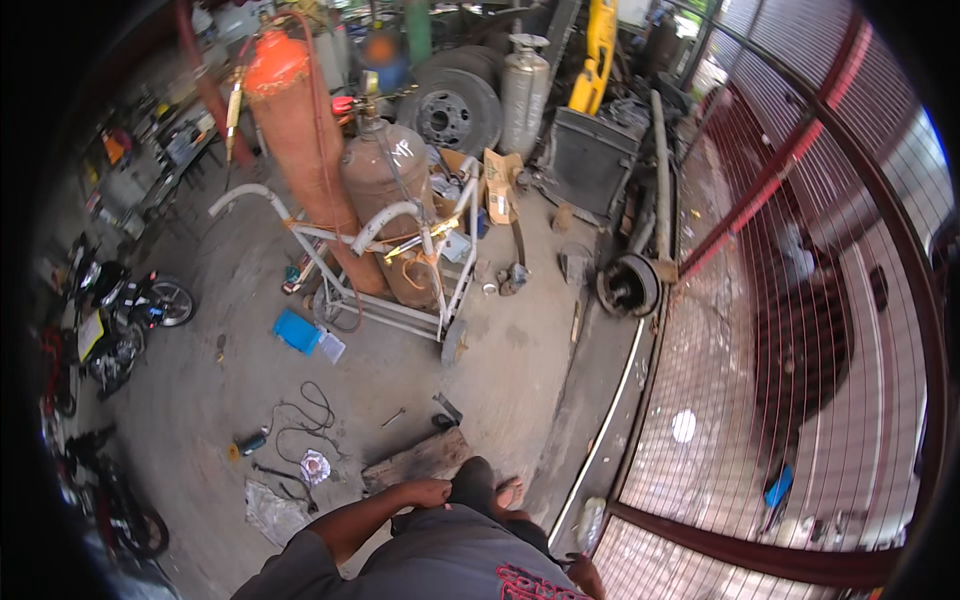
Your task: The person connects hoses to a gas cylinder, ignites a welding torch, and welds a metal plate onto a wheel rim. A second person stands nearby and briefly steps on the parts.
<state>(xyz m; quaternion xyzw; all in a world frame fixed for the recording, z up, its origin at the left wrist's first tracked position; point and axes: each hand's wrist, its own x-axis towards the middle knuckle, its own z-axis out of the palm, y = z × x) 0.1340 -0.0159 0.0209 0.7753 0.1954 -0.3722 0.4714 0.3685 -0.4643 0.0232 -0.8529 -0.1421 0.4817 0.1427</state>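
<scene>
My left hand (429,492) is curled closed beside my dark-trousered thigh. Whether anything is inside the fingers is hidden. At the lower edge, my right hand (577,562) shows only in part, its fingers not clear, close to a clear plastic bottle (591,522) on the ground. In front of my left hand lies a worn wooden plank (415,462). Just beyond it are a small wrench (394,417) and a dark metal tool (447,408). Further left lie a corded angle grinder (248,444), a round whitish-pink item (315,466) and a crumpled plastic sheet (275,514).
A white-framed cart (455,300) ahead carries an orange gas cylinder (300,150) and a brown one (390,170). A blue case (297,331) lies before it. A motorcycle (125,315) stands left. A wire-mesh fence (740,380) and long white pipe (605,420) run along the right.
</scene>
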